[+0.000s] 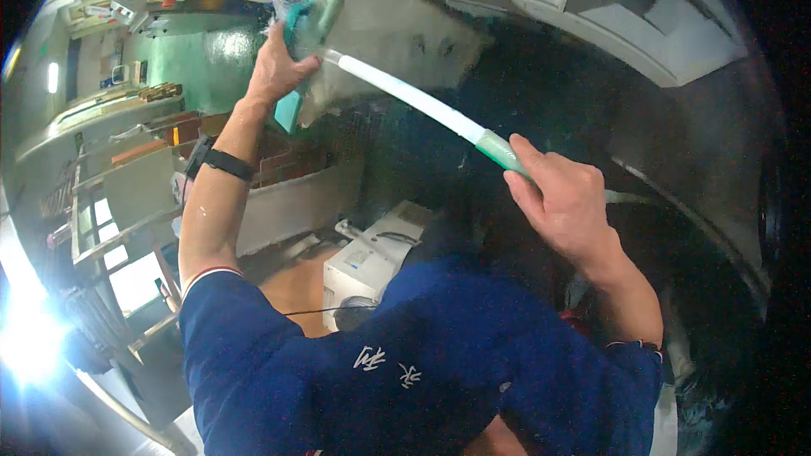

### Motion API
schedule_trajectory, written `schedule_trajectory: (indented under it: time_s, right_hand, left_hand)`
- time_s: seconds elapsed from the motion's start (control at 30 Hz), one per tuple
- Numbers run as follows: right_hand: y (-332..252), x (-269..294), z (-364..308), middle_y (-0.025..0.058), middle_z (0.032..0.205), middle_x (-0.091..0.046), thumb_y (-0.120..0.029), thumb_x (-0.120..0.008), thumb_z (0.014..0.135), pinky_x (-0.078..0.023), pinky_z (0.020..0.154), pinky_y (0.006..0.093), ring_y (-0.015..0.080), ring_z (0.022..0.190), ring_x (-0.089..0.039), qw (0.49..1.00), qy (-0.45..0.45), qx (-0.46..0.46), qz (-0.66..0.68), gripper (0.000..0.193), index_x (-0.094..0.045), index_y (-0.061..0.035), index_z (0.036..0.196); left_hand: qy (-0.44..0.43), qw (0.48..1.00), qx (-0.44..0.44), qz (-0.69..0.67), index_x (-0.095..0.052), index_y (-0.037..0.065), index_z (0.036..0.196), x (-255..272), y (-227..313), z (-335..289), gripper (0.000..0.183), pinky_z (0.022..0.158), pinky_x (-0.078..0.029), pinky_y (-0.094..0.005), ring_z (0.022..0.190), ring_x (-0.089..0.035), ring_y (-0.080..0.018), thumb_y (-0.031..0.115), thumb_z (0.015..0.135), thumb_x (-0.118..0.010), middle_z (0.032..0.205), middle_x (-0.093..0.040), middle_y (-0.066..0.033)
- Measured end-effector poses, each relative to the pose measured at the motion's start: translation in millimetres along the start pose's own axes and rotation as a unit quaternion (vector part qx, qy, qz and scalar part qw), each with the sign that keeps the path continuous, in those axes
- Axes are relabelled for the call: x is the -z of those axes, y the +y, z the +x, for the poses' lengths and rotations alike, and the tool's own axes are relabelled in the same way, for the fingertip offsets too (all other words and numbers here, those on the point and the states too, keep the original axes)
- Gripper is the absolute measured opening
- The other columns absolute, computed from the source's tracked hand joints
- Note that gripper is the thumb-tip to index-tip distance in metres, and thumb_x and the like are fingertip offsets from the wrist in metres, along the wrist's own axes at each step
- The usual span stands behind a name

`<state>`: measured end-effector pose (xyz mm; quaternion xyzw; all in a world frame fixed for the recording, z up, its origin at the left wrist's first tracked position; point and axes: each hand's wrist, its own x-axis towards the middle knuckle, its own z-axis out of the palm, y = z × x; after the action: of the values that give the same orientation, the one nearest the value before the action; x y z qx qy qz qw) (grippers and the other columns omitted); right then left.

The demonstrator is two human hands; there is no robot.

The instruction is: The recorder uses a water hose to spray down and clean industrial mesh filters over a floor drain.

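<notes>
Bar, long and white (414, 101), slants down across the space before me, from near my left hand (277, 69) to my right hand (564, 196). Its lower right end is green, and there my right hand is closed on it, thumb on the near side and the index finger along the upper edge. The other end narrows to a clear tip beside my left thumb; whether the two touch I cannot tell.

My left hand is raised farther out, thumb spread from the other fingers, against a teal strip (288, 111) whose lower end sticks out below my palm. Some of those fingers are hidden, so I cannot tell how tightly they hold it. Behind that hand spreads a grey, rough-edged sheet (393, 34).

A black wristband (228, 165) circles my left wrist. Below the bar, near my blue shirt (422, 346), is a boxy white machine (365, 266) beside a tan surface (296, 291). Off to my left, a lamp (32, 346) glares.
</notes>
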<state>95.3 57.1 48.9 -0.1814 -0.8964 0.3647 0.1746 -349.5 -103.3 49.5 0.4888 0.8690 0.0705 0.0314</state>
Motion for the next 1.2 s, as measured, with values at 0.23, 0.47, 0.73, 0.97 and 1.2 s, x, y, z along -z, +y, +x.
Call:
schedule_trajectory:
  time_s: [0.23, 0.47, 0.73, 0.97, 1.2]
  right_hand:
    - [8.6, 22.6, 26.0, 0.0129, 0.067, -0.063, -0.023, -0.071, 0.091, -0.050, 0.052, 0.0431, 0.0318, 0.057, -0.064, 0.994, 0.103, -0.013, -0.045, 0.033, -0.067, -0.0063, 0.119]
    - [30.5, 25.7, 24.6, 0.0154, 0.069, -0.066, -0.025, -0.066, 0.093, -0.054, 0.056, 0.0456, 0.0351, 0.064, -0.068, 0.994, 0.065, -0.060, -0.068, 0.024, -0.067, -0.0105, 0.112]
    - [82.4, -49.5, 14.2, 0.0174, 0.080, -0.070, -0.031, -0.061, 0.095, -0.055, 0.068, 0.0545, 0.0405, 0.077, -0.069, 0.959, -0.172, -0.197, -0.104, 0.022, -0.065, -0.0096, 0.095]
    - [126.7, -95.5, -5.8, 0.0172, 0.084, -0.070, -0.030, -0.060, 0.094, -0.053, 0.071, 0.0554, 0.0414, 0.082, -0.068, 0.950, -0.158, -0.232, -0.137, 0.021, -0.066, -0.0102, 0.092]
    - [119.2, -47.7, -19.5, 0.0168, 0.086, -0.070, -0.035, -0.056, 0.096, -0.054, 0.076, 0.0561, 0.0421, 0.083, -0.068, 0.931, -0.119, -0.318, -0.134, 0.026, -0.066, -0.0110, 0.100]
  left_hand:
    - [-0.046, 0.997, 0.011, -0.055, -0.040, -0.005, 0.136, 8.4, 23.4, 0.0, 0.086, 0.099, -0.047, -0.0481, 0.117, -0.059, -0.0472, 0.039, 0.075, -0.084, 0.121, -0.060, -0.0321]
    - [-0.063, 0.998, 0.023, -0.011, -0.042, -0.005, 0.125, 17.7, 11.5, -30.3, 0.078, 0.089, -0.050, -0.0507, 0.106, -0.061, -0.0492, 0.037, 0.074, -0.084, 0.109, -0.062, -0.0327]
    - [-0.027, 0.996, 0.088, 0.020, -0.035, -0.007, 0.141, 10.4, -10.5, -73.2, 0.092, 0.098, -0.049, -0.0478, 0.117, -0.057, -0.0453, 0.031, 0.072, -0.080, 0.127, -0.054, -0.0306]
    - [0.073, 0.997, 0.036, -0.012, -0.033, -0.002, 0.148, 5.6, -1.2, -92.1, 0.090, 0.102, -0.048, -0.0455, 0.123, -0.056, -0.0420, 0.026, 0.074, -0.076, 0.137, -0.051, -0.0257]
    - [-0.008, 0.994, 0.108, -0.020, -0.039, -0.002, 0.143, 16.1, 14.1, -86.0, 0.083, 0.098, -0.049, -0.0473, 0.120, -0.058, -0.0420, 0.027, 0.075, -0.077, 0.134, -0.055, -0.0250]
